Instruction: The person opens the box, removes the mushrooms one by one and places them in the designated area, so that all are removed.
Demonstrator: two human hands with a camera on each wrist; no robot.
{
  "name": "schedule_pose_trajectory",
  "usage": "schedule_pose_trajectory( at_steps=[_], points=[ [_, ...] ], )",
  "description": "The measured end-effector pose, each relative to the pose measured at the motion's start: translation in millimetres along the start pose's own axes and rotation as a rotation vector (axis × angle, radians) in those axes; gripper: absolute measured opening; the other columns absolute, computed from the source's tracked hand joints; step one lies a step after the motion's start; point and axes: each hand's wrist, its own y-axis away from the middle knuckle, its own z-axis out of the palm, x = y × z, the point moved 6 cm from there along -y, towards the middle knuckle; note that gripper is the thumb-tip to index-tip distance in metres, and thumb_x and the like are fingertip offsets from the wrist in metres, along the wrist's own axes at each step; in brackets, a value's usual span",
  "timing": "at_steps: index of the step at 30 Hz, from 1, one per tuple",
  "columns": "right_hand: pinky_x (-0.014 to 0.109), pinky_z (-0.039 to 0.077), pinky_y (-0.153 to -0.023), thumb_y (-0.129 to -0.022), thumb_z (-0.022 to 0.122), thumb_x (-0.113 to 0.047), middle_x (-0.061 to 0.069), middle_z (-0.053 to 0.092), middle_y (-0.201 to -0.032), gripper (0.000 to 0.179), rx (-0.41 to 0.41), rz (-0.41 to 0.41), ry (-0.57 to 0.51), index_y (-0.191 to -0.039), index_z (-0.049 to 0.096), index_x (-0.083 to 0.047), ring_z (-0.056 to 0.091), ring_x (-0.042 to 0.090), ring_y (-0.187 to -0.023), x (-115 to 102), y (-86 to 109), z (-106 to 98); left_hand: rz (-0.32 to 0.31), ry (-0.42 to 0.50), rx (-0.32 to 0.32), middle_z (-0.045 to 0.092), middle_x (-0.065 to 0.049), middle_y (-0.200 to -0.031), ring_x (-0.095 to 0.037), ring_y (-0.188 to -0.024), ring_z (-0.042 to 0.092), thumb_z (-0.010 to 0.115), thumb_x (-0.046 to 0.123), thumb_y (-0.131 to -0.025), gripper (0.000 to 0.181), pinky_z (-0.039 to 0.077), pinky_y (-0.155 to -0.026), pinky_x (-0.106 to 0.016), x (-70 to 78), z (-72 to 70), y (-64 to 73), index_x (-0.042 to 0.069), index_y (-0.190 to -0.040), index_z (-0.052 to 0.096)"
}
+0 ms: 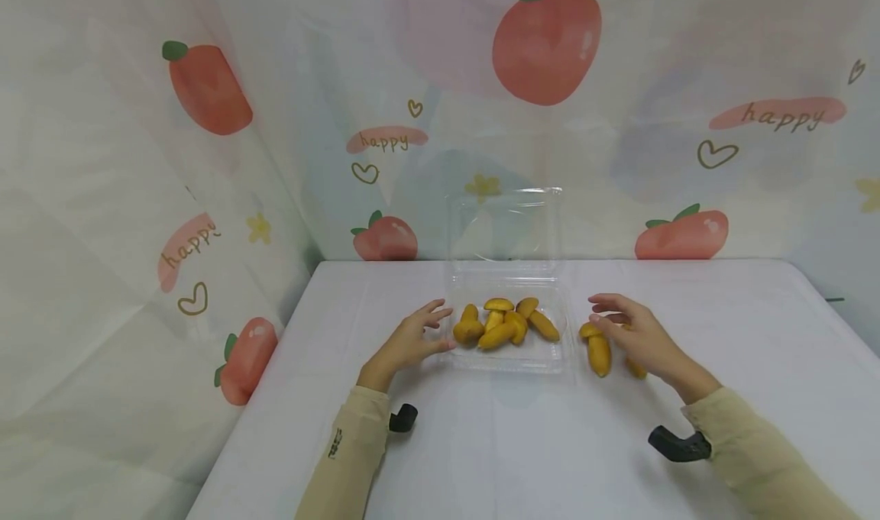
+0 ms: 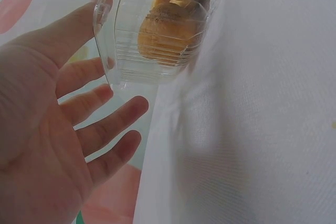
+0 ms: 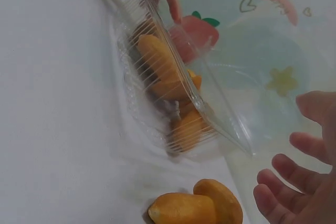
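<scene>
A clear plastic box [image 1: 509, 366] holds several yellow-brown toy-like mushrooms [image 1: 498, 336], and its hinged lid [image 1: 505, 234] stands raised at the back. My left hand [image 1: 404, 343] is at the box's left side with fingers spread; in the left wrist view the thumb and fingertips [image 2: 105, 93] lie right at the rim. To the right of the box, my right hand [image 1: 642, 340] hovers over two loose mushrooms, one plainly visible [image 1: 600, 354], the other [image 1: 636, 369] partly hidden beneath the hand. The right wrist view shows its fingers [image 3: 299, 174] loosely bent and holding nothing.
A white cloth covers the table [image 1: 447, 459]. Behind it hangs a curtain [image 1: 309, 85] printed with fruit, hearts and "happy" lettering, which also runs along the left side. Black curved pieces [image 1: 679, 445] stick out at both sleeves.
</scene>
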Motion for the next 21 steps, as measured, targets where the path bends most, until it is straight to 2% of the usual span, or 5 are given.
schedule_pose_trajectory(
  at_steps=[4,9,12,18,21],
  points=[
    [0.062,0.051,-0.1,-0.106,0.054,-0.03,0.032,0.053,-0.139,0.052,0.0,-0.011,-0.005,-0.145,0.045,0.003,0.055,0.048,-0.122,-7,-2.4,6,-0.009,-0.003,-0.002,0.03,-0.005,-0.168,-0.03,-0.132,0.058,0.076,0.034,-0.091,0.07,0.039,-0.116,-0.057,-0.6,0.5,-0.1,0.014,-0.152,0.048],
    [0.045,0.059,-0.094,-0.105,0.055,-0.028,0.03,0.054,-0.139,0.049,-0.018,-0.029,-0.035,-0.144,0.047,0.001,0.057,0.045,-0.122,-14,-5.4,15,-0.008,0.0,0.001,0.03,-0.006,-0.168,-0.03,-0.132,0.058,0.076,0.034,-0.091,0.069,0.039,-0.116,-0.058,0.2,0.5,0.4,0.014,-0.151,0.048],
    [0.039,0.06,-0.092,-0.105,0.056,-0.028,0.028,0.055,-0.139,0.048,-0.023,-0.046,-0.042,-0.143,0.048,0.0,0.058,0.043,-0.121,-18,-6.8,19,-0.018,0.002,0.001,0.03,-0.004,-0.168,-0.029,-0.133,0.057,0.076,0.035,-0.091,0.07,0.039,-0.116,-0.058,0.3,0.8,0.6,0.015,-0.152,0.048],
    [0.034,0.056,-0.093,-0.104,0.057,-0.024,0.027,0.058,-0.135,0.045,-0.027,-0.084,-0.038,-0.141,0.05,0.0,0.059,0.038,-0.118,-27,-10.8,30,-0.018,-0.003,0.002,0.03,-0.004,-0.167,-0.029,-0.133,0.057,0.077,0.033,-0.091,0.07,0.038,-0.117,-0.058,1.9,0.3,1.4,0.015,-0.152,0.048],
    [0.04,0.055,-0.094,-0.104,0.058,-0.023,0.027,0.059,-0.135,0.044,-0.029,-0.094,-0.037,-0.14,0.051,0.002,0.059,0.037,-0.116,-30,-13.7,36,-0.008,-0.007,0.005,0.031,-0.006,-0.167,-0.03,-0.133,0.057,0.076,0.032,-0.091,0.07,0.039,-0.116,-0.058,3.1,-0.5,1.9,0.013,-0.152,0.048]
  ],
)
